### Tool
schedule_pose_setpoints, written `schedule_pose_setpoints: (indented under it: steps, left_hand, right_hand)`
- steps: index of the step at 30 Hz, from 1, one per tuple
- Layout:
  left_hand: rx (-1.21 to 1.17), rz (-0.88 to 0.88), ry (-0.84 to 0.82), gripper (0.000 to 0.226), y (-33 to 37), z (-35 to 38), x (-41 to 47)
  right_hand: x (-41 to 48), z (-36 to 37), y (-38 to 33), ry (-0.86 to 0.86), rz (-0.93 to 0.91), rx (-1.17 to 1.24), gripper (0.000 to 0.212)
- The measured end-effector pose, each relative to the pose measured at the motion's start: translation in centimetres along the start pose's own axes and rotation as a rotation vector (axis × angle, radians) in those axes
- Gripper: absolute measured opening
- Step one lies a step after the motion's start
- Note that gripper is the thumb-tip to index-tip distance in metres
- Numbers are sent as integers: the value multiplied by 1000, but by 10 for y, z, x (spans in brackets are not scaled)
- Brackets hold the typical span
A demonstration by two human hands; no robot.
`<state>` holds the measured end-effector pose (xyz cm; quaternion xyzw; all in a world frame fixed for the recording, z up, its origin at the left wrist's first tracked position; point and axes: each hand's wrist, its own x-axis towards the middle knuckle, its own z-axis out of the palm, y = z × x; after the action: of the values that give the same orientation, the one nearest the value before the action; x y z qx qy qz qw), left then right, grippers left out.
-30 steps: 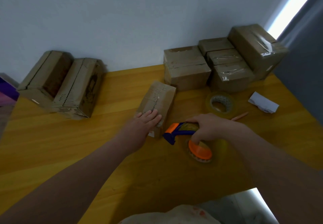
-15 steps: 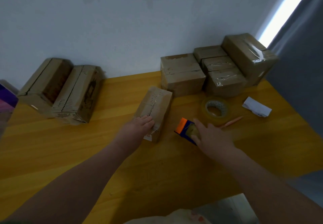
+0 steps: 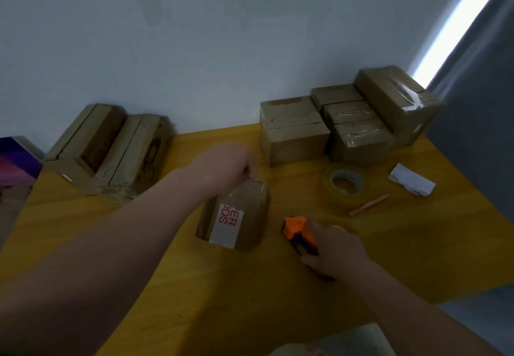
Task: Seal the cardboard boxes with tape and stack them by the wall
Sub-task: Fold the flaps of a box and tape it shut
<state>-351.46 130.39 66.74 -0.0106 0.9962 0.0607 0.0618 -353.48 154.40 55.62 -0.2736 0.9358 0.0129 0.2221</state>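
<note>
A small cardboard box stands on end in the middle of the yellow table, a white label with red letters facing me. My left hand grips its top far edge. My right hand holds the orange and blue tape dispenser on the table just right of the box. Several taped boxes are grouped against the wall at the back right. Two more cardboard boxes lie at the back left.
A loose roll of clear tape lies right of centre, with a pencil beside it and a crumpled white paper farther right. A purple object sits at the left edge. A grey curtain hangs on the right.
The box was lying flat under my left hand; now it stands on end with my left hand on its top. My right hand has shifted slightly with the dispenser.
</note>
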Motion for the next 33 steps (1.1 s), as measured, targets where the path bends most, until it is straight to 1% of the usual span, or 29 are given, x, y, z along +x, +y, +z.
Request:
schedule_pose_setpoints:
  steps: [2, 4, 6, 8, 10, 12, 13, 15, 17, 18, 20, 22, 24, 26, 28, 29, 31, 32, 33]
  left_hand:
    - [-47, -10, -113, 23, 9, 6, 3]
    - [-71, -20, -150, 25, 18, 17, 5]
    - [-66, -35, -93, 29, 25, 24, 4]
    - [-90, -40, -2, 41, 29, 28, 2]
    - [-73, -37, 112, 50, 31, 28, -6]
    - [-33, -35, 233, 48, 31, 35, -19]
    - [-28, -31, 245, 45, 32, 39, -27]
    - [-58, -33, 171, 44, 34, 53, -40]
    - [-75, -19, 63, 48, 34, 68, -46]
    - [-66, -5, 37, 49, 33, 72, -48]
    - [-60, 10, 36, 49, 32, 76, -48]
    - [-61, 13, 49, 49, 31, 78, -48]
    - [-57, 14, 56, 49, 30, 80, -47]
    - [-72, 17, 47, 49, 29, 81, -46]
    - [-82, 21, 40, 50, 29, 81, -46]
    - [-81, 24, 44, 50, 29, 82, -47]
    - [-76, 35, 33, 50, 29, 81, -48]
    - [-75, 45, 19, 50, 29, 80, -49]
    - [-73, 59, 1, 50, 28, 78, -50]
  right_hand:
    - [3, -9, 0, 65, 12, 123, 62]
    - [5, -17, -4, 145, -2, 349, 53]
    - [4, -24, -12, 161, -33, 640, 49]
    - [2, -28, -22, 115, -59, 861, 50]
    - [1, -27, -30, 62, -66, 979, 54]
    - [1, -26, -36, 10, -41, 1097, 59]
    - [2, -26, -39, -19, -21, 1155, 61]
    - [2, -29, -45, -78, 14, 1236, 67]
    - [3, -32, -50, -138, 22, 1262, 79]
    - [3, -32, -53, -169, 4, 1263, 86]
    - [4, -30, -59, -221, -54, 1255, 100]
    - [3, -27, -63, -252, -89, 1234, 106]
    - [3, -25, -62, -264, -105, 1196, 104]
    - [0, -23, -58, -280, -153, 1142, 100]
    - [-3, -23, -49, -223, -197, 1049, 90]
    - [-2, -25, -43, -165, -202, 1004, 79]
    - [2, -33, -33, -7, -132, 933, 46]
    - [5, -37, -28, 94, -68, 929, 36]
    - [8, -41, -24, 179, -17, 955, 34]
